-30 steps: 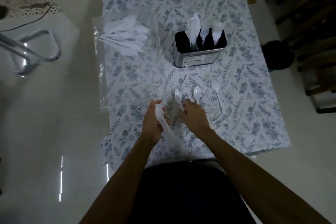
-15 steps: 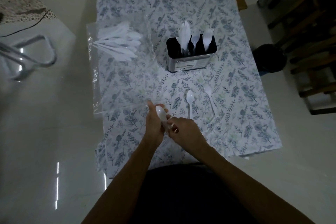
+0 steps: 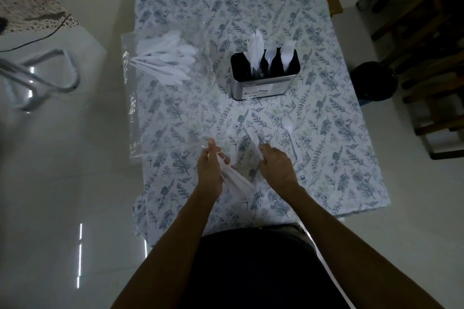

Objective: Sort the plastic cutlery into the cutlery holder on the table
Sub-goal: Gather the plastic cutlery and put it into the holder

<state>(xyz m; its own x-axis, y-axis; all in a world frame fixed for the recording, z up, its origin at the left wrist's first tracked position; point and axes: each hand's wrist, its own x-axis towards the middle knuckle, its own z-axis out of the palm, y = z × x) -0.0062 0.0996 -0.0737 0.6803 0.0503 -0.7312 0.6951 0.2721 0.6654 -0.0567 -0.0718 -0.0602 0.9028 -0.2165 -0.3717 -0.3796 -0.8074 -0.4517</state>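
Across the leaf-patterned tabletop point(image 3: 251, 7), a clear plastic bag point(image 3: 140, 118) of loose white cutlery point(image 3: 168, 59) is seen at the far left, with a steel cutlery holder with black compartments point(image 3: 265, 83) near the middle, already stocked with upright white pieces. At the near edge, a bundle of white plastic spoons point(image 3: 236, 179) is gripped in the left hand point(image 3: 209, 170), while another blurred white piece point(image 3: 253, 140) is pinched by the right hand point(image 3: 276, 165). One white plastic spoon point(image 3: 288, 128) is left lying just beside the right hand.
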